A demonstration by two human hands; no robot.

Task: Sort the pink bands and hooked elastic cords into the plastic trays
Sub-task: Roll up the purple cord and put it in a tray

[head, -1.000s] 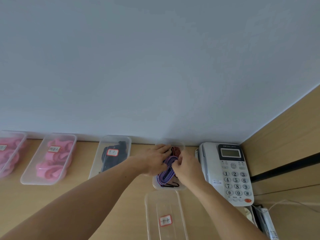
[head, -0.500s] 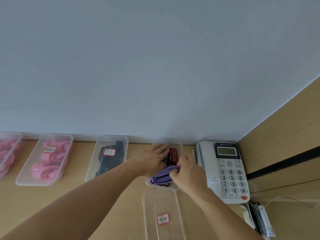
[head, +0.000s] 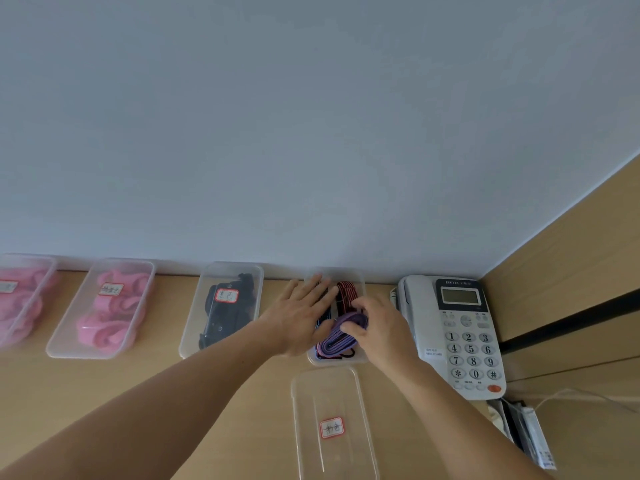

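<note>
The right hand [head: 381, 332] is curled over a folded purple cord [head: 337, 337], fingertips hooked on its upper end and thumb tucked under, grasping it just above the middle of the frame's lower half. The cord lies slanted in the cord tray [head: 341, 362], with a black hook [head: 349, 355] showing at its lower end. The left hand [head: 301, 317] is spread flat, fingers straight and slightly fanned, resting across the left part of the same tray; it grips nothing. Between the two hands a red-and-black cord [head: 346, 296] lies lengthwise in the tray's upper half. Whether the left palm presses on other cords under it cannot be told.

Just below this tray, toward the bottom edge, stands an empty tray [head: 311, 427] with a small red-bordered label on its floor. Left of the hands sits a clear tray [head: 192, 323] of black items [head: 221, 323], then a pink-band tray [head: 86, 356] filled with pink bands [head: 104, 327], and a far-left tray [head: 38, 296], cut by the frame edge, which also holds pink bands. Right of the hands is a white telephone [head: 453, 341] with a keypad, and below it, at lower right, some booklets [head: 530, 431] and a thin cable [head: 571, 396].

All rest on a light wooden desk [head: 138, 393] set against a pale wall [head: 311, 133], which fills the upper half; a wooden side panel [head: 571, 254] closes the right.
</note>
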